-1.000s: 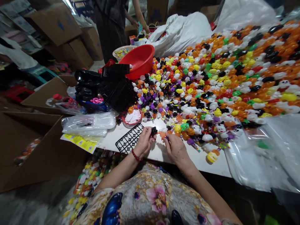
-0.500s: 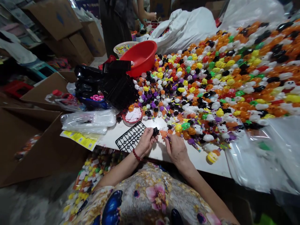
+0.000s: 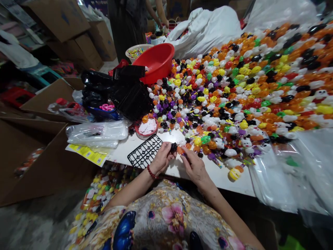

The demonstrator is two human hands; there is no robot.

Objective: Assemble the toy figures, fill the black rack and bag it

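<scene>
A small black plastic toy piece is pinched in the fingertips of my left hand, which wears a red bead bracelet. My right hand has its thumb and fingers closed on a small orange toy piece, partly hidden by the fingers. The two pieces are close together over the white tabletop; I cannot tell whether they touch. Left of my hands lies a black plastic grid tray with open cells. Loose toy pieces, among them a green one, lie just beyond my right hand.
A big heap of colourful toy pieces covers the right and back. A red basin, a small red basket of paper slips and clear plastic bags stand left. Open cartons are further left. Another person stands behind.
The orange piece has come closer to the black one, and my right fingers have shifted slightly left over it. The other person's hands have moved at the back.
</scene>
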